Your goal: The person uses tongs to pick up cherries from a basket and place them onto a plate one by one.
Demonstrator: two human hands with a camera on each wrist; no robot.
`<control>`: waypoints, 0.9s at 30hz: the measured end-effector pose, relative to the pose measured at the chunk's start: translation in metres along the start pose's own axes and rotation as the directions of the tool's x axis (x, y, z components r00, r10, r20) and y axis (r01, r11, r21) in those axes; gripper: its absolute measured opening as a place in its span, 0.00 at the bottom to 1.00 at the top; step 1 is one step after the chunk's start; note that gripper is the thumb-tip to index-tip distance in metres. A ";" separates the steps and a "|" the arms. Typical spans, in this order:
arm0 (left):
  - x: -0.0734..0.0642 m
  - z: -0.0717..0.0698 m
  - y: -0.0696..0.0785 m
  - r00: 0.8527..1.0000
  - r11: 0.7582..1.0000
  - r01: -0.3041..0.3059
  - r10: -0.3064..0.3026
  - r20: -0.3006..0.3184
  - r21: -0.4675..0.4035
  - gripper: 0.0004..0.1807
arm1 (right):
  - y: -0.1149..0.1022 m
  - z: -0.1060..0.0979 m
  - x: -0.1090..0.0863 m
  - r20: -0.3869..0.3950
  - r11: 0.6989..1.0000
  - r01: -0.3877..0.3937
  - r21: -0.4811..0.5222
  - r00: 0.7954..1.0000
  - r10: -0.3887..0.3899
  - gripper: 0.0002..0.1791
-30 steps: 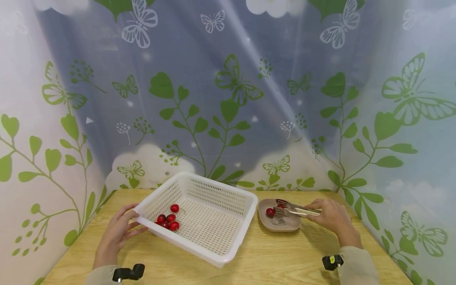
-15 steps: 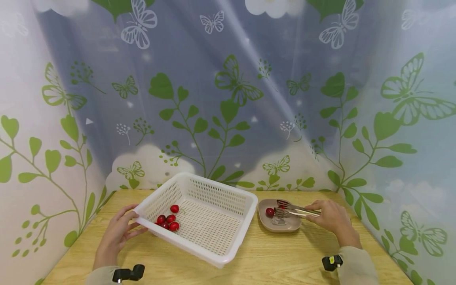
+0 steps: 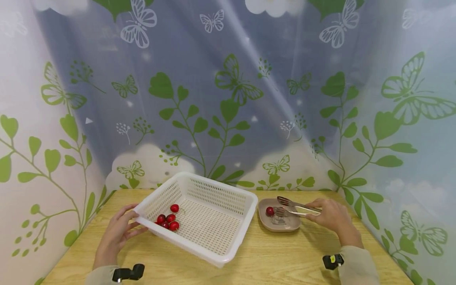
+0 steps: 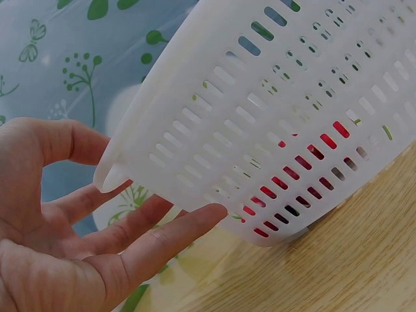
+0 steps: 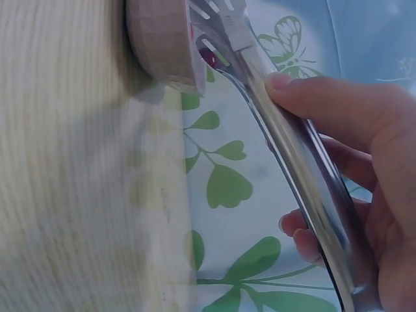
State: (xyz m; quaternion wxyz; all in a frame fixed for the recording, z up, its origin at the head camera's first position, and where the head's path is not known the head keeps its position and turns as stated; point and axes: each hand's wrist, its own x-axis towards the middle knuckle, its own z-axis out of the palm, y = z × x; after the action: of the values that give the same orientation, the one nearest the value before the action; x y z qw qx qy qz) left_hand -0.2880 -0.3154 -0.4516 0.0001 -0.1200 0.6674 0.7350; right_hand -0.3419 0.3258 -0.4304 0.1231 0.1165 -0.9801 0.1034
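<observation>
My left hand (image 3: 115,233) grips the rim corner of a white perforated plastic basket (image 3: 213,255), fingers spread around and beneath it in the left wrist view. Several red cherries (image 3: 174,225) lie inside, gathered toward that corner. At the right my right hand (image 3: 333,217) holds metal serving tongs (image 3: 303,208) by their arms. The tongs' slotted ends stand apart above a small pinkish-brown dish (image 3: 279,228). One dark red cherry (image 3: 270,211) sits in the dish, left of the tongs. In the right wrist view, red shows behind the tong head (image 5: 218,26); the rest is hidden.
Both containers stand on a light wood-grain table (image 3: 270,261), the dish just right of the basket. A patterned curtain (image 3: 228,118) with leaves and butterflies closes off the back and sides. Black wrist cameras (image 3: 333,261) sit on both wrists.
The tongs' ends have spread apart, the upper one rising slightly. A second bit of red seen earlier between them no longer shows in the head view. Left hand and basket stay put.
</observation>
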 end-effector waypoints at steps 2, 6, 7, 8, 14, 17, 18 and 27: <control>-0.001 0.000 0.000 1.000 1.000 0.000 0.000 0.000 -0.002 0.27 | -0.002 -0.003 0.000 -0.016 1.000 0.010 -0.004 1.000 -0.010 0.23; -0.002 0.000 0.001 1.000 1.000 -0.003 0.003 0.000 0.002 0.28 | -0.006 -0.007 -0.001 -0.055 1.000 0.020 -0.009 0.998 -0.020 0.25; -0.002 0.000 0.001 1.000 1.000 -0.004 0.004 -0.001 0.005 0.28 | -0.007 -0.008 -0.001 -0.066 1.000 0.023 -0.009 0.998 -0.023 0.25; -0.002 0.000 0.001 1.000 1.000 -0.004 0.004 0.000 0.006 0.28 | -0.008 -0.009 -0.001 -0.079 1.000 0.028 -0.007 0.996 -0.029 0.26; -0.003 0.001 0.002 1.000 1.000 -0.008 0.008 0.002 0.007 0.28 | -0.016 -0.016 -0.001 -0.181 0.995 0.097 -0.003 0.979 -0.096 0.26; -0.003 0.001 0.002 1.000 1.000 -0.012 0.012 0.008 0.007 0.28 | -0.020 -0.020 -0.001 -0.246 0.989 0.148 -0.021 0.958 -0.149 0.25; -0.003 0.001 0.002 1.000 1.000 -0.013 0.013 0.011 0.005 0.28 | -0.022 -0.022 -0.001 -0.264 0.987 0.162 -0.021 0.951 -0.162 0.25; -0.003 0.001 0.001 1.000 1.000 -0.010 0.010 0.008 0.000 0.27 | -0.037 -0.033 -0.004 -0.358 0.973 0.232 -0.017 0.907 -0.223 0.25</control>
State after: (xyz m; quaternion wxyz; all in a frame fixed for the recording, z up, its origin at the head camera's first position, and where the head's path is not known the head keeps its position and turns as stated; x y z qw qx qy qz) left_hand -0.2858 -0.3145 -0.4501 -0.0009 -0.1135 0.6680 0.7354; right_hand -0.3212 0.2993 -0.3937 0.3089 0.2107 -0.9196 0.1206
